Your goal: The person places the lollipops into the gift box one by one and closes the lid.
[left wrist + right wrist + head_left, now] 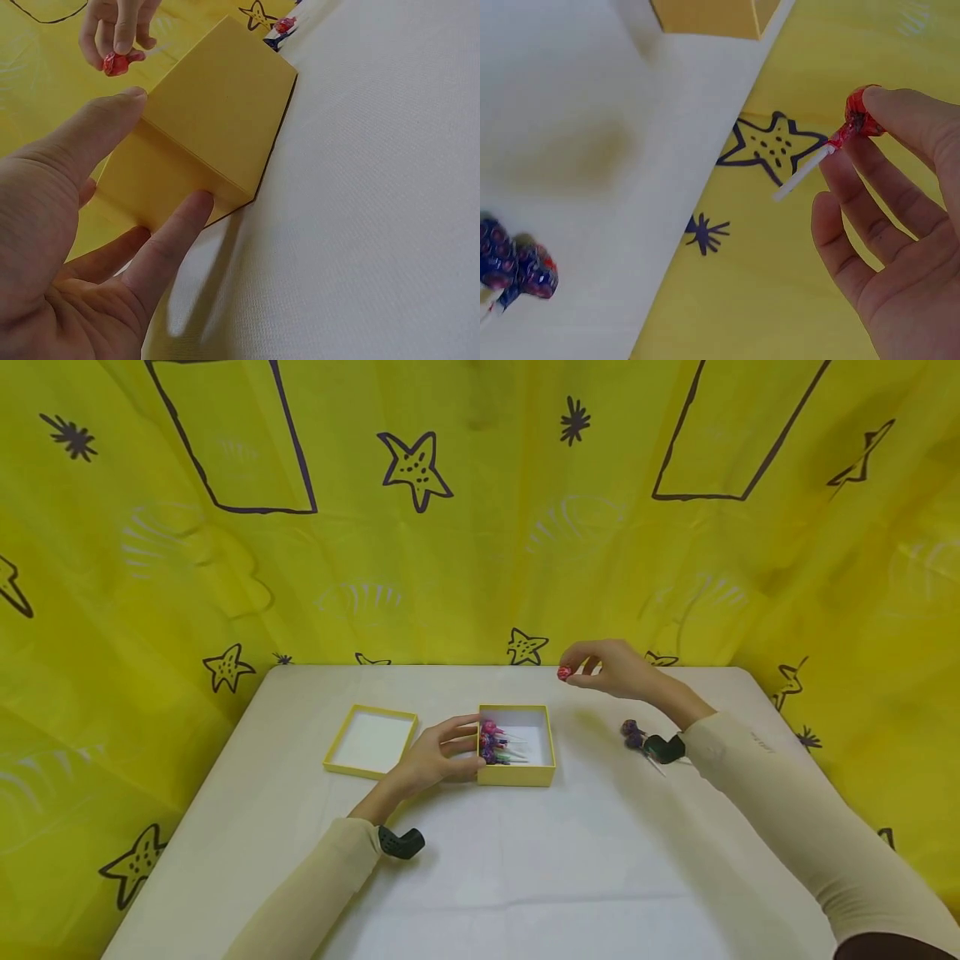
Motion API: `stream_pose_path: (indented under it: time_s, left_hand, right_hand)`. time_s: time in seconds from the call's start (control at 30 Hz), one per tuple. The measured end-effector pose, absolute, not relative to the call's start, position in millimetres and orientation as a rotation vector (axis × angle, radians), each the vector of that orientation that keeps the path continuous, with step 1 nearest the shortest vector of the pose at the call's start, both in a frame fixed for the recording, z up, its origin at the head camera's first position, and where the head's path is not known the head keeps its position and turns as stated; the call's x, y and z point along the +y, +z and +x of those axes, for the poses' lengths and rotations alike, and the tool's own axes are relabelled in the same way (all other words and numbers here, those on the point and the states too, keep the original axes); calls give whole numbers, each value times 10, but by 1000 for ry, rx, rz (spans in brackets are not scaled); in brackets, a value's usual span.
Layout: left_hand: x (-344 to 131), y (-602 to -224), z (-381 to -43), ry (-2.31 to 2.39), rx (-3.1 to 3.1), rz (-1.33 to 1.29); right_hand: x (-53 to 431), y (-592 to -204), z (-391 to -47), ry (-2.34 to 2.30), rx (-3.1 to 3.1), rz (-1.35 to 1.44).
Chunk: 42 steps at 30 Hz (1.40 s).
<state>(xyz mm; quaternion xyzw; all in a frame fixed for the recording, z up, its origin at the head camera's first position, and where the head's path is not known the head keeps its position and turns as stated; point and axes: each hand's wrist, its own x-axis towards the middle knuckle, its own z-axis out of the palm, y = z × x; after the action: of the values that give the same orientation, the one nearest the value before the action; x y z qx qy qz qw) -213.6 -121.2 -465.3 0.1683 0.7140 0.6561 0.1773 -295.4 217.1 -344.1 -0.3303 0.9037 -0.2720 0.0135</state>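
A red-wrapped lollipop point(864, 112) with a white stick is pinched by its head between the thumb and fingers of my right hand point(611, 668), raised beyond the box to the right. My left hand point(438, 756) touches the left wall of the open yellow box point(517, 775), its thumb at the front corner and its fingers spread along the side, as the left wrist view shows. Inside the box, several wrapped lollipops point(491, 743) lie with heads to the left and sticks pointing right. Dark-wrapped lollipops point(632, 737) lie on the table under the right forearm, which partly hides that spot.
The yellow-rimmed lid point(371, 739) lies white inside up on the white-covered table point(495, 860), left of the box. A yellow curtain point(465, 568) with drawn stars hangs behind the table and at both sides.
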Motion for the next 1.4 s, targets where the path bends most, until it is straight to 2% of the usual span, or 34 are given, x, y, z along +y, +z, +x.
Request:
stream_pose_path:
  time_s: [0.73,1.4]
  left_hand:
    - [-1203,-4584,-2113,1796,2063,395]
    - [-1216,-4595,-2121,1795,2059,407]
  right_hand:
    - [1574,-3643,-2901,-1053,2627,-1064]
    - [1316,-3976,-2783,-1055,2562,-1013]
